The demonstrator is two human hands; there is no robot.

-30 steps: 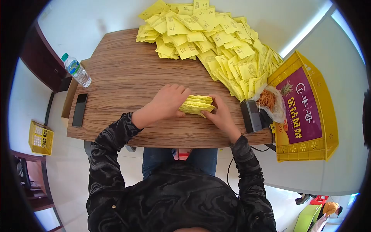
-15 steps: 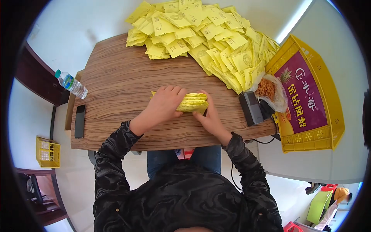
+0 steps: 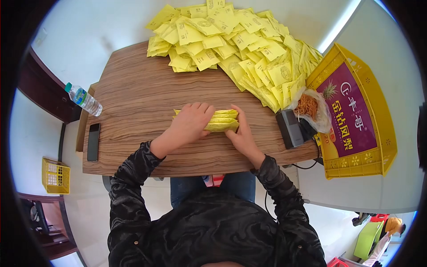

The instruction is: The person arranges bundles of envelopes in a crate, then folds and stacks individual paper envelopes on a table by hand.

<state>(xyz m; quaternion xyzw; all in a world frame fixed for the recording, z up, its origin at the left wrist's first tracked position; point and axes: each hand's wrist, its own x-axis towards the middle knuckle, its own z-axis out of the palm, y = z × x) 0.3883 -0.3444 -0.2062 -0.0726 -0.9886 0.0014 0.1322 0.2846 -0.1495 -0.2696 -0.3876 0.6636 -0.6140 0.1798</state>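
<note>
Near the front of the wooden table, a small stack of yellow packets (image 3: 221,122) sits between my two hands. My left hand (image 3: 190,121) wraps over the left part of the stack from above, hiding much of it. At the right end, my right hand (image 3: 242,135) grips the packets, thumb at the near side and fingers at the far side. Farther back lies a large heap of similar yellow printed packets (image 3: 240,44), spreading toward the right edge of the table.
A plastic bag of rubber bands (image 3: 308,107) rests by a dark box-shaped device (image 3: 289,129) on the right. Beyond it stands a yellow crate (image 3: 378,120). At left are a water bottle (image 3: 84,100) and a phone (image 3: 93,142) on the wooden table (image 3: 129,98).
Both hands keep hold of the packet stack in nearly the same place. The whole scene sits slightly lower in view, as the camera has tilted a little.
</note>
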